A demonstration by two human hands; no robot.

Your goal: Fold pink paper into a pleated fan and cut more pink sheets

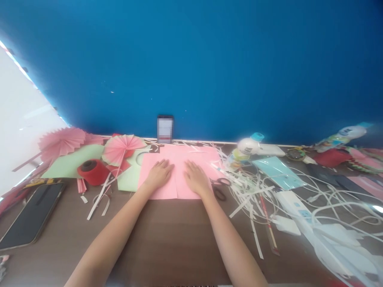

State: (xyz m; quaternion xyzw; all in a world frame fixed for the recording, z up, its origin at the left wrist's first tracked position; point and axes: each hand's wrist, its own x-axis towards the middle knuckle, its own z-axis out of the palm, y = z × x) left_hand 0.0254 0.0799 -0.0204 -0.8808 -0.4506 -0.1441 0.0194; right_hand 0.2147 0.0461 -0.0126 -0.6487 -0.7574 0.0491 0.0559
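Observation:
Pink paper lies on the brown table, with a vertical crease or edge running down its middle. My left hand rests flat on its left part, fingers stretched out. On the right part my right hand also lies flat, fingers extended. Neither hand grips anything. Dark-handled scissors lie just right of my right hand, partly covered by the paper. Pale green paper sits beside the pink paper on the left, and a folded pink paper fan lies behind it.
A red spool, another pink fan and a phone are on the left. A second phone leans on the blue wall. White paper strips, a glue bottle, a teal packet and a power strip with cables crowd the right.

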